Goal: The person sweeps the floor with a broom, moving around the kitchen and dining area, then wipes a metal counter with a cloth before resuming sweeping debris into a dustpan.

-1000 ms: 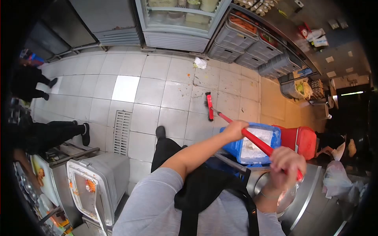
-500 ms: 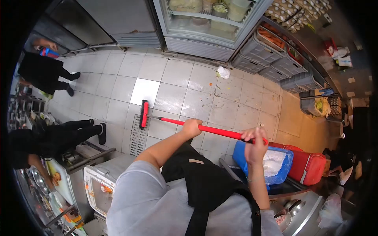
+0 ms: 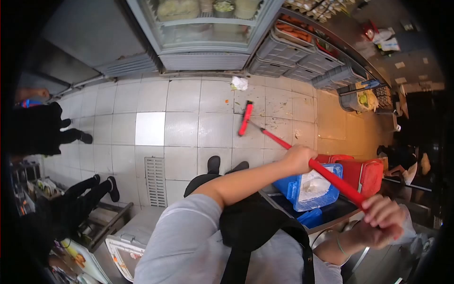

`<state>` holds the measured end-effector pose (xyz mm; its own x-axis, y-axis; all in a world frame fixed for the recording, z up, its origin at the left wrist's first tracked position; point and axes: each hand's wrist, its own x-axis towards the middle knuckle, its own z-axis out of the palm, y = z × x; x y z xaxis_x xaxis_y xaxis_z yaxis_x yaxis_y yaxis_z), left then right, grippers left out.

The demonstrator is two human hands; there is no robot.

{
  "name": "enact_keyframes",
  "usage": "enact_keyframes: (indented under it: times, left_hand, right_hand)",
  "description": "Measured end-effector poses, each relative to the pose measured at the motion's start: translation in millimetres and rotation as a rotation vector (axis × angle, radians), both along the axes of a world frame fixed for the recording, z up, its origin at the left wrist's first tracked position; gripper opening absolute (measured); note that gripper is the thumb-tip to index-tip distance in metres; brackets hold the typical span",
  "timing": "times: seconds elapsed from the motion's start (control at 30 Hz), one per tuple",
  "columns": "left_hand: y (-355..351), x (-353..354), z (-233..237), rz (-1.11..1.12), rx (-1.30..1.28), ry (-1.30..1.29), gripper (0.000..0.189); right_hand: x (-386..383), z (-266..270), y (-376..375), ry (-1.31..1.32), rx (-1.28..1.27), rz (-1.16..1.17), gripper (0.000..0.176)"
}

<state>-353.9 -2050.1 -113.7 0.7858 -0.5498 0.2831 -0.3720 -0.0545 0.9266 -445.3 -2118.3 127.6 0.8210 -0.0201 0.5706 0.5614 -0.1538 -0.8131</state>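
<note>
A push broom (image 3: 336,182) with a long red handle and a red head slants across the view, its head on the white floor tiles. Midway along the handle, my left hand (image 3: 300,160) is wrapped round it. My right hand (image 3: 382,220) grips the upper end at the lower right, partly blurred. Dark scraps of debris (image 3: 282,107) are scattered on the tiles to the right of the broom head. Just beyond the head lies a crumpled white scrap (image 3: 240,84).
A blue tub (image 3: 296,198) with white powder and a red container (image 3: 371,176) stand under the handle. Grey crates (image 3: 272,53) line the back right beside a glass-door fridge (image 3: 203,61). Two people in dark clothes stand at left. A drain grate (image 3: 154,182) is in the floor.
The broom head has moved from beside the drain grate to the right and away from me, next to the debris. Both hands have shifted right, keeping their grip. The view has turned.
</note>
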Motion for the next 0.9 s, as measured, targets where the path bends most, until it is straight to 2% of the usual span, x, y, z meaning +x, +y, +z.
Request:
enact_keyframes:
  times: [0.07,0.13,0.17,0.2,0.27,0.33,0.43,0.5,0.53,0.63,0.7,0.77,0.9]
  left_hand:
    - [11,-13,3,0.018,0.043,-0.027,0.013]
    - [30,-15,-13,0.057,0.167,-0.005,0.013]
    - [42,-12,-28,0.079,0.254,0.021,0.014]
    - [49,-10,-56,0.144,0.330,0.037,0.015]
    - [61,-4,-106,0.231,0.434,0.056,0.015]
    - [45,2,-121,0.216,0.451,0.075,0.014]
    - [-8,4,-115,0.112,0.409,0.146,0.016]
    - [-68,13,-80,0.035,0.301,0.157,0.017]
    - [-94,18,-68,-0.018,0.221,0.148,0.016]
    - [-171,36,-82,-0.105,0.066,0.147,0.018]
    - [-200,49,-71,-0.148,0.005,0.125,0.017]
    - [-221,50,-55,-0.202,-0.015,0.109,0.017]
    - [-202,44,7,-0.204,0.081,-0.004,0.014]
  right_hand:
    - [-7,5,-14,0.007,0.098,-0.010,0.043]
    - [-6,-15,-32,0.021,0.218,-0.036,0.041]
    - [6,-35,-32,0.092,0.193,-0.076,0.035]
    - [13,-63,-38,0.208,0.301,-0.168,0.033]
    - [33,-121,-40,0.345,0.459,-0.132,0.034]
    - [44,-137,-54,0.383,0.498,-0.104,0.035]
    - [48,-118,-91,0.339,0.428,-0.123,0.033]
    - [51,-87,-122,0.246,0.428,-0.108,0.033]
    - [53,-79,-129,0.221,0.340,-0.130,0.032]
    - [67,-73,-145,0.102,0.131,-0.152,0.029]
    - [73,-68,-159,0.082,0.008,-0.135,0.027]
    - [66,-49,-181,0.010,0.071,-0.202,0.030]
    - [53,0,-210,-0.152,0.152,-0.077,0.037]
